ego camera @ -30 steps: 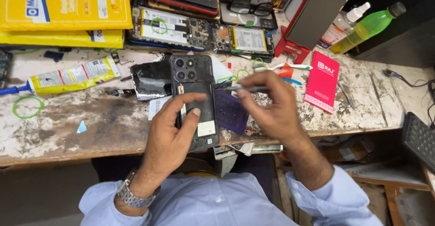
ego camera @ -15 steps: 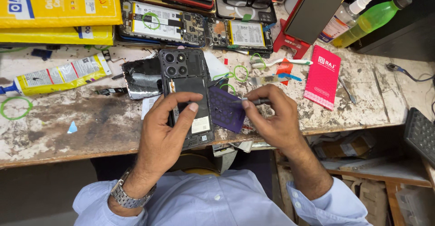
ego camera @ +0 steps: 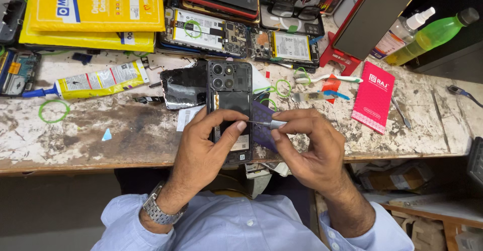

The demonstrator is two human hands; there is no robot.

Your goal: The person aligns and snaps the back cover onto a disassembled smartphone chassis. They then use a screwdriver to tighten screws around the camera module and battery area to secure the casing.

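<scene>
A black phone [ego camera: 231, 87] with its back cover off lies lengthwise on the worn workbench [ego camera: 100, 135], camera end away from me. My left hand [ego camera: 204, 148] grips its lower half, thumb across the open back. My right hand [ego camera: 312, 148] pinches a thin metal tool [ego camera: 265, 124], a small screwdriver or tweezers, whose tip points left at the phone's right side. A dark purple sheet [ego camera: 261, 130] lies under the tool, beside the phone. A shiny black removed panel [ego camera: 186, 85] rests left of the phone.
A glue tube [ego camera: 98, 80] and green rubber band [ego camera: 54, 111] lie at the left. Yellow boxes [ego camera: 93, 12] and opened phones [ego camera: 206, 29] line the back. A pink card [ego camera: 373, 96], toothbrush [ego camera: 327, 79], green bottle [ego camera: 432, 35] and spray bottle [ego camera: 402, 29] are at the right.
My right hand has dropped from above the phone's upper right to its right side, bringing the tool tip onto the phone. My left hand keeps its grip on the phone.
</scene>
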